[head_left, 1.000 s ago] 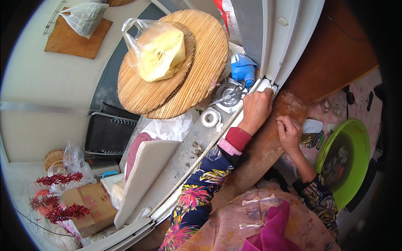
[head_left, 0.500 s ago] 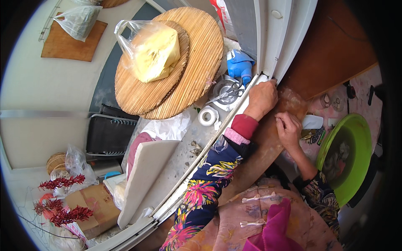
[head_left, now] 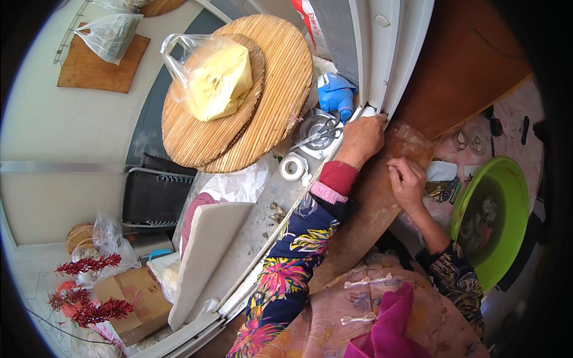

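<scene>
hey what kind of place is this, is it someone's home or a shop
Probably a home, by a cluttered window ledge or balcony: round woven trays, a green basin, scissors and a tape roll lie about.

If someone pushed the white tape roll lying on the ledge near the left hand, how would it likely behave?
The white tape roll lies flat on its side face, hole upward, so a push would probably slide it rather than roll it. It looks small and hollow, so likely light. Tipped on edge it could roll along the gritty ledge toward the scissors.
</scene>
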Motion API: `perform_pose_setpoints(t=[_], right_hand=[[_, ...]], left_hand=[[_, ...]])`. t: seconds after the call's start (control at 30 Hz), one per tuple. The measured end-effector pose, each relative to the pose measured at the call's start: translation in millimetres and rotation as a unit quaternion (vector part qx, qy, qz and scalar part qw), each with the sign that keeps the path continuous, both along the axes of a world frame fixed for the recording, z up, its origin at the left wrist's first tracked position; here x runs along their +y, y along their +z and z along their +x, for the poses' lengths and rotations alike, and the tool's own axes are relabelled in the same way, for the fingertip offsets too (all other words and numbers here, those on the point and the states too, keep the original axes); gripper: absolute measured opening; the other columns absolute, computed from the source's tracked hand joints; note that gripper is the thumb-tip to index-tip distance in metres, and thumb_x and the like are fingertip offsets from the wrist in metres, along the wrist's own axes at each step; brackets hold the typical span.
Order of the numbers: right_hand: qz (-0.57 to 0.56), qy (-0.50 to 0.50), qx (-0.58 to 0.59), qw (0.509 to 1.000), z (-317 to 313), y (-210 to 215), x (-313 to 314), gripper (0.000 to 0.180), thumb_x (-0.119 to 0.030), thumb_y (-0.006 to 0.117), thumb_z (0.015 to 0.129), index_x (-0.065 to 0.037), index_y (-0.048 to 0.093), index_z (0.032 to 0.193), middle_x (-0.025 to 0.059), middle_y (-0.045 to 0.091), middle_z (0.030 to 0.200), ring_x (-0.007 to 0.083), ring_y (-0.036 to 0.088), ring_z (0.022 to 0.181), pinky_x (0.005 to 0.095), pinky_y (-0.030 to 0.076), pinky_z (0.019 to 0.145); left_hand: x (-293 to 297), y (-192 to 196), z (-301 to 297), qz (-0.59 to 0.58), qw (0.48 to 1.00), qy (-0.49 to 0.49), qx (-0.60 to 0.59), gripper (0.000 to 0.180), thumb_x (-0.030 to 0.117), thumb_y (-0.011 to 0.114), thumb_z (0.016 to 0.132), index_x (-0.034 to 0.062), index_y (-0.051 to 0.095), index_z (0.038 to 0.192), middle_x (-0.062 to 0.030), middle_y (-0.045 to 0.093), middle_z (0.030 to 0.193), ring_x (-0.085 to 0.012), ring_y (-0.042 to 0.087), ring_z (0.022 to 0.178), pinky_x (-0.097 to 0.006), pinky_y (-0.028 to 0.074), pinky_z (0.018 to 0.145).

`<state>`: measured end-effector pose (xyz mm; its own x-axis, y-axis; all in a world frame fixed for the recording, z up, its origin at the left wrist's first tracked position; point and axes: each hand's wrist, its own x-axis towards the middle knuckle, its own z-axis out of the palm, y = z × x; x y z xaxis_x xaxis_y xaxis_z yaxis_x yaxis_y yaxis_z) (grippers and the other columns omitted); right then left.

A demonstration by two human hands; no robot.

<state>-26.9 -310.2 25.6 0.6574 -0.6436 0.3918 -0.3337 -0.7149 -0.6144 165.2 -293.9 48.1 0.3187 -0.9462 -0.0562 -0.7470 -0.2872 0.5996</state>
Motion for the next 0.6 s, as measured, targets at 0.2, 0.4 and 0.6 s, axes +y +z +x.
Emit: perform_pose_setpoints(t=[0.2,0.4,0.6], right_hand=[[0.002,0.0,-0.003,1.0,1.3,-0.1,-0.1,0.005,-0.004,0.067,0.086,-0.006,0.065,0.09,0.0126,0.068,0.081,0.0348,0.067,0.076,0.0433,0.052,0.072],[-0.007,0.004,-0.004,1.0,2.2,-1.4,-0.6,0.005,-0.004,0.067,0.086,-0.006,0.065,0.09,0.0128,0.069,0.082,0.0345,0.068,0.077,0.0432,0.053,0.073],[-0.008,0.008,-0.009,1.0,1.8,0.0,0.8,0.003,-0.005,0.066,0.087,-0.006,0.065,0.091,0.0117,0.069,0.084,0.0347,0.068,0.078,0.0428,0.053,0.072]], left_hand=[[23.4,-4.1,-1.4,-0.035,0.999,0.002,-0.018,0.022,0.015,0.056,0.092,0.0114,0.07,0.108,-0.0216,0.071,0.081,-0.0429,0.07,0.082,-0.054,0.055,0.072],[52.4,-3.3,-6.4,-0.037,0.997,-0.01,-0.064,0.016,0.013,0.056,0.091,0.0084,0.07,0.096,-0.022,0.069,0.075,-0.0415,0.07,0.075,-0.052,0.054,0.066],[104.7,2.9,-7.1,-0.022,0.997,-0.015,-0.073,0.009,0.013,0.06,0.088,0.0107,0.068,0.089,-0.0193,0.066,0.068,-0.0417,0.067,0.066,-0.052,0.051,0.058]])
